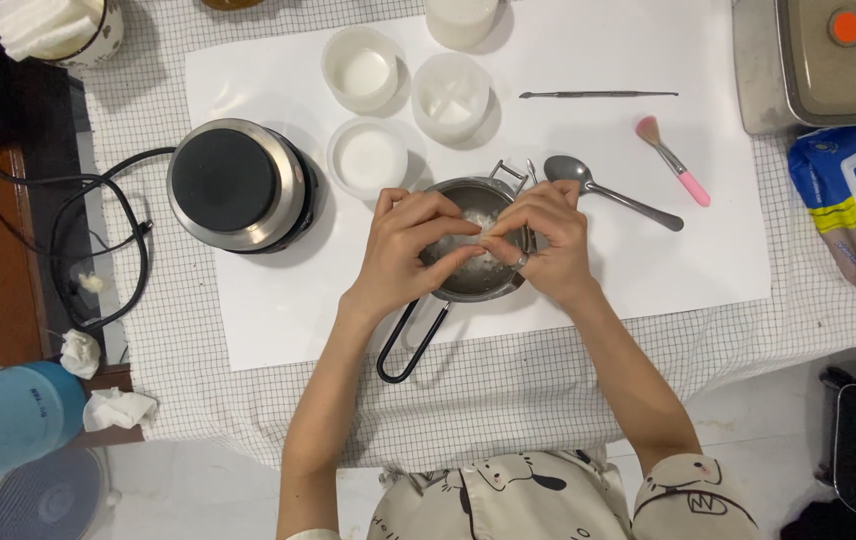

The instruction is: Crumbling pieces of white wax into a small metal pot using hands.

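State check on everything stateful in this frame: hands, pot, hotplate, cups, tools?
left hand: pinching white bits over the pot
right hand: same, fingertips meeting the left's
small pot: holds white bits, off the hotplate
hotplate: bare top
three white cups: upright, open
spoon: lying flat

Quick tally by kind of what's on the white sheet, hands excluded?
Round white containers: 4
Small metal pot: 1
Hot plate: 1
Metal spoon: 1
Thin metal pick tool: 1
Pink-handled brush: 1
Total: 9
Both hands, left and right, pinch white material over the pot.
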